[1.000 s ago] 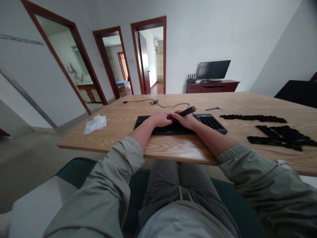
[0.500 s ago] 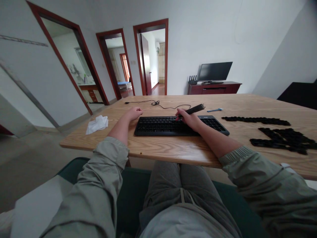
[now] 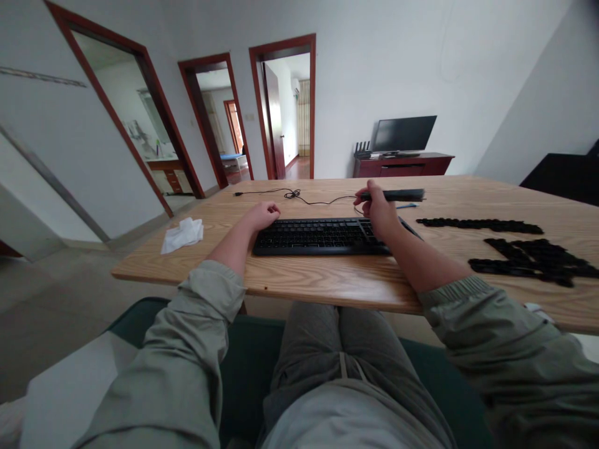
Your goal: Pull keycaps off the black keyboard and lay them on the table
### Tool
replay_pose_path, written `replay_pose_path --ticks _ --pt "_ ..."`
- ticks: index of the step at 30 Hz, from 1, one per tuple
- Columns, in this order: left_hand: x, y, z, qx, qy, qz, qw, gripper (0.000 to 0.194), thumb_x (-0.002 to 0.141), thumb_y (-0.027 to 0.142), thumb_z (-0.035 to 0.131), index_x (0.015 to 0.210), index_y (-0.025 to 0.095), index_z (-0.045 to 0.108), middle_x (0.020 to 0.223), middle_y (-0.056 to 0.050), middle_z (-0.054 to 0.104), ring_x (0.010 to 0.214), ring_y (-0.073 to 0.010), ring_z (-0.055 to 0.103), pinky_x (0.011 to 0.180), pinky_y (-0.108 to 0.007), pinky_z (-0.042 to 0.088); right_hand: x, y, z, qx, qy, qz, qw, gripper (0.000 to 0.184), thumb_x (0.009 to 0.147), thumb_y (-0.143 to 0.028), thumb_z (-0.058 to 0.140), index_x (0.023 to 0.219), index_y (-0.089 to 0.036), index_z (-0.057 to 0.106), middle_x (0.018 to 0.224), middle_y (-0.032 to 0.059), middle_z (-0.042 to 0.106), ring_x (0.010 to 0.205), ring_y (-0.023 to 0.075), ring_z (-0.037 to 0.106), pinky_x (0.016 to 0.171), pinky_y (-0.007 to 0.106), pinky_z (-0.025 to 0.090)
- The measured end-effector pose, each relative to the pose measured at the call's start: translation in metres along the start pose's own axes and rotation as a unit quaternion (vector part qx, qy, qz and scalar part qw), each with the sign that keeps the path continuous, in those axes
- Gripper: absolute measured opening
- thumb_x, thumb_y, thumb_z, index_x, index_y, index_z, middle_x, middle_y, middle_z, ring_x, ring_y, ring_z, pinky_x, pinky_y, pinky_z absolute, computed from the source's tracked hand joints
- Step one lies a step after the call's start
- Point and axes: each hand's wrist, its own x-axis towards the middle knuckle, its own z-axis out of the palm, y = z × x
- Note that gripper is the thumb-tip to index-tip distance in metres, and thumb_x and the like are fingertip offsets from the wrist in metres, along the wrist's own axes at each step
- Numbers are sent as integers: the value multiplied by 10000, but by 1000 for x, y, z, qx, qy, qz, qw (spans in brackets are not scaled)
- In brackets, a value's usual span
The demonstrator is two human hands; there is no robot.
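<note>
A black keyboard [image 3: 318, 236] lies on the wooden table [image 3: 327, 280] in front of me. My left hand [image 3: 264, 215] rests at the keyboard's left far corner, fingers curled loosely, holding nothing I can see. My right hand [image 3: 379, 209] is raised over the keyboard's right end and grips a long black bar-shaped tool [image 3: 397, 195], held level and pointing right. The keyboard's black cable [image 3: 299, 196] trails across the table behind it.
Rows of loose black keycaps [image 3: 528, 255] lie on the table at the right. A crumpled white tissue [image 3: 182, 234] sits at the left. A small blue tool [image 3: 406, 205] lies behind my right hand. Doorways and a TV stand are beyond.
My left hand left the middle of the keyboard and moved to its left far corner. My right hand lifted off the keys and turned the black tool level, pointing right.
</note>
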Motion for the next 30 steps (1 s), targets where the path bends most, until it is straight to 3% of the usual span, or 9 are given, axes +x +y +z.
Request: replay_pose_path --ticks 3,6,8,11,16,20,24,30 --pt "-6 29 7 39 -2 86 995 240 776 295 580 935 168 707 931 -62 713 838 -190 625 772 -293 495 -2 -5 -3 30 58 15 998 662 838 -812 385 809 -188 605 718 68 654 520 132 464 498 271 360" --pt "-12 63 18 90 -19 221 971 244 798 346 604 940 192 729 999 -69 713 969 -219 622 888 -324 481 -9 -8 3 1 -12 2 1000 585 823 -748 499 790 -181 639 736 62 674 523 128 461 516 277 377" --pt "-14 80 25 116 -34 270 955 258 807 350 606 971 204 740 987 -67 709 978 -224 616 919 -339 469 -13 -10 7 -23 -76 -19 997 458 801 -631 602 814 -177 665 776 59 692 571 139 507 555 282 414" --pt "-16 88 31 142 -51 284 947 249 810 344 615 974 216 751 978 -68 691 975 -224 613 912 -337 471 -16 -11 12 -52 -132 -52 988 309 749 -461 673 872 -177 688 821 56 700 713 184 599 666 311 483" --pt "-19 81 33 150 -17 284 947 214 843 328 605 969 215 736 1096 -76 660 1048 -225 593 939 -338 456 -19 -10 14 -128 -193 -100 968 200 751 -349 655 860 -187 697 913 76 711 900 237 645 872 385 513" --pt "-21 83 33 164 -14 307 937 163 856 305 595 895 204 717 1062 -77 659 1021 -222 594 911 -339 453 -28 -13 16 -171 -237 -33 956 247 849 -412 598 847 -186 697 736 74 683 704 228 630 707 372 535" --pt "-21 83 34 179 10 301 937 164 857 333 609 892 195 691 1054 -77 647 998 -221 598 877 -339 459 -32 -17 18 -167 -230 -37 958 331 920 -447 521 821 -179 688 732 84 693 629 216 618 646 367 532" --pt "-21 79 35 148 45 323 934 182 854 335 605 918 193 699 1009 -69 644 943 -206 610 840 -332 482 -25 -8 25 -126 -231 -148 953 319 942 -406 506 753 -204 664 924 77 739 920 236 666 970 404 501"
